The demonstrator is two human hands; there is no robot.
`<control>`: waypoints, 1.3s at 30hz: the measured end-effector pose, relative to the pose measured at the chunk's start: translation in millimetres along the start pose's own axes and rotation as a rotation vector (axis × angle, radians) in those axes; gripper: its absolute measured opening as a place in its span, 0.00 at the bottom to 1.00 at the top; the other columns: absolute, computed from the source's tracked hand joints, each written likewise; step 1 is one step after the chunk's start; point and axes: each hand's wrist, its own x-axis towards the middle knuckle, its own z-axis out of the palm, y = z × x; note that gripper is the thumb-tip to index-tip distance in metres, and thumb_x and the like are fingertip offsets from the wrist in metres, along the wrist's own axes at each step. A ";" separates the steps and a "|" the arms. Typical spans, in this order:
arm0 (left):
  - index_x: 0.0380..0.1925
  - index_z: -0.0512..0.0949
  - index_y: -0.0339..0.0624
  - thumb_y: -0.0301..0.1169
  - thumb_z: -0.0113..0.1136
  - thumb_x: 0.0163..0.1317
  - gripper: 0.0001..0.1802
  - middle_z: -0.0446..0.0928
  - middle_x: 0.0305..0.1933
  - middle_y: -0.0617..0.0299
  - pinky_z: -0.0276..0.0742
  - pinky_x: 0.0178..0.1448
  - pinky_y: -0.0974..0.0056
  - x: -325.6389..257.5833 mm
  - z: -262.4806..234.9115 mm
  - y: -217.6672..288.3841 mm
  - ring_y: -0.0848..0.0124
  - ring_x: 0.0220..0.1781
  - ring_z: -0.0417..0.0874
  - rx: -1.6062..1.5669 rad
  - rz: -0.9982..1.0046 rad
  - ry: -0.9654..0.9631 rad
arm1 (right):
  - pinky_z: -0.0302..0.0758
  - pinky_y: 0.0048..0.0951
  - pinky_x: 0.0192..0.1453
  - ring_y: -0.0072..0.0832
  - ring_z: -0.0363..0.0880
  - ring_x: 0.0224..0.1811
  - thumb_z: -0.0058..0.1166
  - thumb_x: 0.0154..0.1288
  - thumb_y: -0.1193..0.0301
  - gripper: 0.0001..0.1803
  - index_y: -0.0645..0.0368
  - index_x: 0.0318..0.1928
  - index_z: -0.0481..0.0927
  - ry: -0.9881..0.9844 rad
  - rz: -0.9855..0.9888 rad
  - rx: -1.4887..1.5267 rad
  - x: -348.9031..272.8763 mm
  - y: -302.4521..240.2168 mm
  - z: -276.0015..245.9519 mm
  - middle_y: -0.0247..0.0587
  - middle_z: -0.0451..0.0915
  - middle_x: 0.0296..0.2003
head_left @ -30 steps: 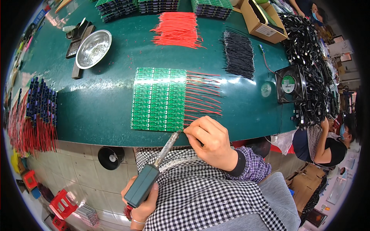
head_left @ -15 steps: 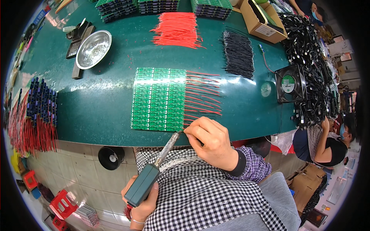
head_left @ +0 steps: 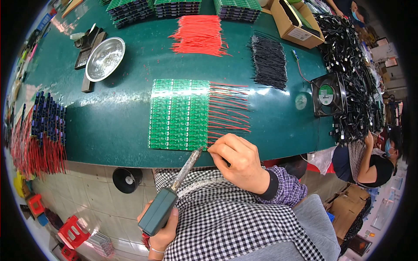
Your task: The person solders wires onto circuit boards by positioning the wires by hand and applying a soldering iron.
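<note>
A green panel of small circuit boards [head_left: 178, 115] lies near the table's front edge, with red and black wires [head_left: 228, 106] sticking out from its right side. My left hand [head_left: 164, 237] is closed around the dark green handle of a soldering iron [head_left: 162, 209]. Its tip touches or nearly touches the panel's near right corner. Close beside that tip, my right hand [head_left: 239, 158] pinches thumb and finger together at the panel's edge. Whatever sits between those fingertips is too small to make out, though the lowest wires run right above them.
Red wires [head_left: 198, 35] and black wires [head_left: 268, 61] lie in bundles beyond the panel. A metal bowl [head_left: 105, 59] rests at left, near wired boards [head_left: 43, 130]. On the right are a fan [head_left: 327, 95], heaped black cables [head_left: 348, 56] and a carton [head_left: 298, 26]. A co-worker [head_left: 370, 163] sits beyond.
The soldering iron's tip has shifted slightly left, away from my right fingertips. My right hand keeps its pinch in nearly the same place.
</note>
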 end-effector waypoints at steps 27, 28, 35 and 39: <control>0.34 0.84 0.32 0.24 0.74 0.50 0.12 0.82 0.32 0.51 0.79 0.35 0.61 -0.9 -1.2 -0.5 0.59 0.29 0.84 -0.020 0.001 -0.002 | 0.73 0.34 0.34 0.34 0.79 0.30 0.66 0.57 0.80 0.08 0.61 0.34 0.79 -0.040 0.049 0.051 0.2 1.9 1.1 0.38 0.78 0.31; 0.34 0.84 0.32 0.24 0.74 0.50 0.12 0.82 0.32 0.51 0.79 0.35 0.61 -0.6 -2.1 0.4 0.59 0.29 0.84 -0.020 0.002 -0.003 | 0.73 0.34 0.34 0.34 0.79 0.30 0.66 0.57 0.80 0.08 0.61 0.34 0.79 -0.039 0.049 0.051 0.9 2.1 1.0 0.38 0.78 0.31; 0.47 0.81 0.30 0.20 0.71 0.55 0.18 0.84 0.43 0.53 0.79 0.40 0.65 17.2 -2.0 5.8 0.67 0.36 0.83 -0.131 0.019 0.157 | 0.74 0.34 0.33 0.34 0.80 0.30 0.67 0.57 0.79 0.07 0.60 0.33 0.80 -0.041 0.062 0.059 5.6 0.4 -0.1 0.38 0.78 0.31; 0.58 0.76 0.28 0.12 0.63 0.57 0.26 0.83 0.52 0.49 0.67 0.25 0.73 63.9 -11.4 4.8 0.77 0.27 0.76 -0.143 0.254 0.333 | 0.74 0.34 0.34 0.35 0.80 0.31 0.66 0.59 0.78 0.06 0.60 0.34 0.81 -0.059 0.089 0.062 5.4 -0.1 -2.8 0.37 0.78 0.31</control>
